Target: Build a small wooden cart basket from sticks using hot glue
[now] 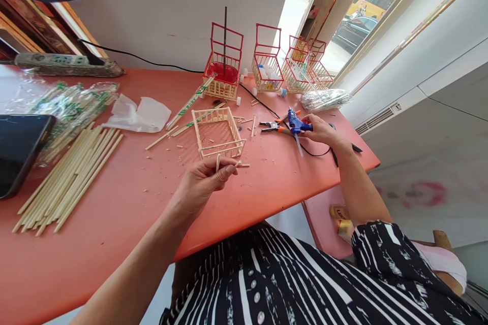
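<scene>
My left hand (202,177) is closed, pinching short pieces of wooden stick (218,162) between thumb and fingers. Just beyond it, an open box-shaped frame of glued sticks (195,132) rests on the table. Off to the right, my right hand (324,132) has its fingers closed around the handle of a blue glue gun (294,120), whose clear nozzle end or glue stick detail is too small to make out. Touching or close beside the gun lie pliers with orange grips (271,125).
Small stick carts with red rims (223,86) stand along the wall, one holding a red dish. Loose sticks (72,177), a phone or tablet (23,152) and plastic wrappers (80,101) lie left. A black cord (141,56) runs from a power strip (64,60).
</scene>
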